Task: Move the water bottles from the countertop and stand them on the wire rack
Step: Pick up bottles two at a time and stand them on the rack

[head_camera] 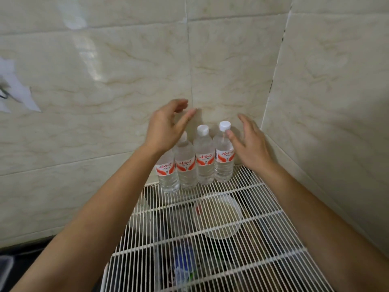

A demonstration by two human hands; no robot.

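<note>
We see a big tiled wall [105, 81] that makes a corner, and in front of it a white wire rack [263, 218]. Under the rack sits a round white bowl [219, 218]. Four water bottles [203, 157] stand up in a row at the back of the rack, close to the wall. The left hand [166, 127] is wide open above the left bottles, holding nothing. The right hand [250, 142] is open too, just beside the right bottle.
</note>
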